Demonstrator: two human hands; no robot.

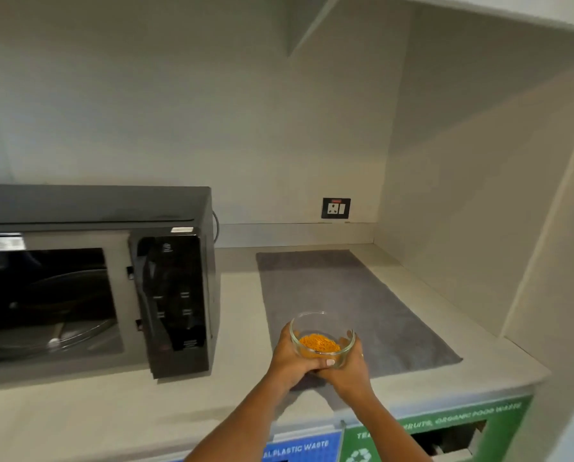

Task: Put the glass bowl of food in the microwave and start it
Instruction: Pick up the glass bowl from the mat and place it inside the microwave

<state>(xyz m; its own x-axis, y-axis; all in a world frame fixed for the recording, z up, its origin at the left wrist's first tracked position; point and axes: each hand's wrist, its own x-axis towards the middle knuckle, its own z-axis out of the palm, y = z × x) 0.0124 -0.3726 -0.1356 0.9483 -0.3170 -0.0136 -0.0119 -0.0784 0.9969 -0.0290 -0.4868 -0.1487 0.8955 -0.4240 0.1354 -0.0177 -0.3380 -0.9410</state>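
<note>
A small clear glass bowl (322,331) with orange shredded food in it is held just above the near end of a grey mat (345,288). My left hand (287,360) cups its left side and my right hand (350,365) cups its right side and bottom. To the left stands a black microwave (95,208); its cavity (42,301) is exposed, with the glass turntable (62,331) visible inside. The dark control panel (174,301) is on the microwave's right side. The door itself is out of view.
The pale countertop (239,328) runs from the microwave to a side wall on the right. A wall socket (335,208) sits on the back wall. Below the counter edge are a blue plastic-waste label (299,450) and a green food-waste bin opening (452,438).
</note>
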